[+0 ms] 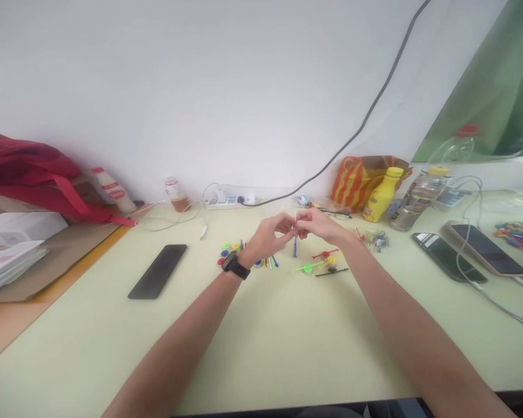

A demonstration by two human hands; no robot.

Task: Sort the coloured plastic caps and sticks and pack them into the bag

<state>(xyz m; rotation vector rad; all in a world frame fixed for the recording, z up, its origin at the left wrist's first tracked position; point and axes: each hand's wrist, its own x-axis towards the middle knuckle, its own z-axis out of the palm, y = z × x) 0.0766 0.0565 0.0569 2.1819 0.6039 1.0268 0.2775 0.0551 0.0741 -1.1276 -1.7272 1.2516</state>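
My left hand, with a black watch on its wrist, pinches a small plastic piece whose thin blue stick points down toward the table. My right hand meets it fingertip to fingertip and is closed on the upper end of the same piece. A bit of white shows there, but the fingers hide most of it. Below my left hand lie several coloured sticks and small round discs. Under my right hand are green, red and yellow pieces with round ends and stems.
A black phone lies left on the pale table. Two more phones with cables are at right. Bottles, a striped bag and a power strip stand along the wall.
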